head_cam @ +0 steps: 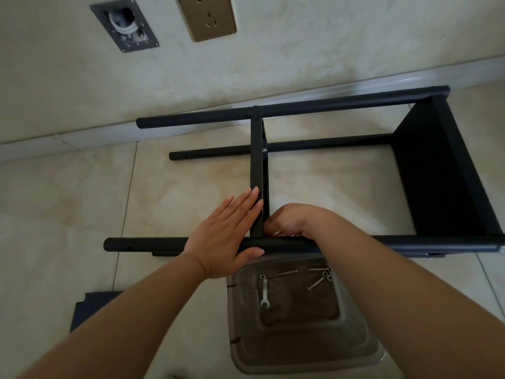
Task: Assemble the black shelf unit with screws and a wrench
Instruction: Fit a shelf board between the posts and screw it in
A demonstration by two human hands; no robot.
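The shelf unit lay on its side on the floor, partly built: end panel and middle shelf joined to the legs, the free leg ends bare; more fixing likely remained. Screws and wrench sat unused in the tub; the left hand pressed flat, fingers straight, against shelf and near leg; the right hand curled at the joint, whether gripping anything I could not tell.
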